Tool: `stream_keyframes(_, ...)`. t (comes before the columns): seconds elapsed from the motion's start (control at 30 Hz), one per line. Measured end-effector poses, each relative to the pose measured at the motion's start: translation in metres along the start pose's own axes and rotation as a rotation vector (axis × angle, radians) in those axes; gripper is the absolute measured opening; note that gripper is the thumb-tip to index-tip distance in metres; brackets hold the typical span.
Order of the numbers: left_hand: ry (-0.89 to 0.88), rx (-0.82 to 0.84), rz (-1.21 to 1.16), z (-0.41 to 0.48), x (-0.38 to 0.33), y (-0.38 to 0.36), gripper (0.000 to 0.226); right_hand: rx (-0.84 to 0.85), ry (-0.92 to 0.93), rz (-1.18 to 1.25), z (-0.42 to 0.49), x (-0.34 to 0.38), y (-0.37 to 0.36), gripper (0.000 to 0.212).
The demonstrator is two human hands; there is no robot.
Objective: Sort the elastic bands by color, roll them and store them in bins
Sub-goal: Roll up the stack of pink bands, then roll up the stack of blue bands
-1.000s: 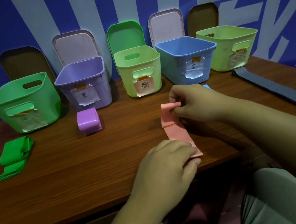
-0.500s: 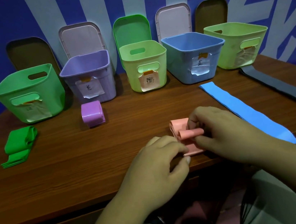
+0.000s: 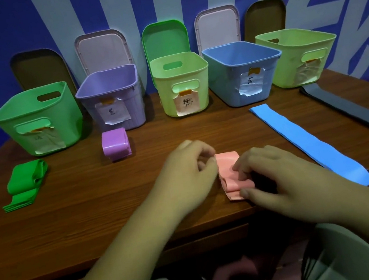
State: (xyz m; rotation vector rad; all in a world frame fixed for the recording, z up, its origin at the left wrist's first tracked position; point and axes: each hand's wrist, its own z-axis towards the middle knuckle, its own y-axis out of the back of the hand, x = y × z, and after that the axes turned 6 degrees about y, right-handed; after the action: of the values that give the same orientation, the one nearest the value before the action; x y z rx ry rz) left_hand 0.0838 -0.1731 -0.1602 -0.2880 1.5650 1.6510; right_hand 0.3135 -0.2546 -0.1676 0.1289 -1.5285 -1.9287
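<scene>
Both hands on half-rolled pink elastic band point(image 3: 228, 169).
Left hand point(image 3: 190, 174) pinches its left edge; right hand point(image 3: 278, 179) grips the roll. Band lies on brown wooden surface point(image 3: 94, 210), near front edge.

Head-worn view, facing forward and down (close), over table point(image 3: 91, 225)

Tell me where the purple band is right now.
In the head view, the purple band sits rolled on the left half of the table, just in front of the purple bin, with the green band further left.
</scene>
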Motion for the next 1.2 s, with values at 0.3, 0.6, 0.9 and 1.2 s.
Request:
stream_keyframes(0.3, 0.167, 0.512, -0.057, 0.079, -0.001, 0.016, 0.005, -0.035, 0.026, -0.081, -0.007, 0.001, -0.003, 0.031)
stream_keyframes(0.6, 0.253, 0.242, 0.009, 0.122, 0.016, 0.016, 0.002, -0.021, -0.076, -0.119, 0.044, -0.026, -0.009, 0.038)
stream_keyframes(0.9, 0.281, -0.067, 0.194, 0.174, 0.049, 0.009, 0.022, 0.06, -0.21, -0.158, 0.088, -0.047, -0.021, 0.053)
stream_keyframes(1.2, 0.144, -0.227, 0.39, 0.158, 0.033, 0.007, 0.027, 0.098, -0.206, -0.097, 0.078, -0.043, -0.01, 0.044)
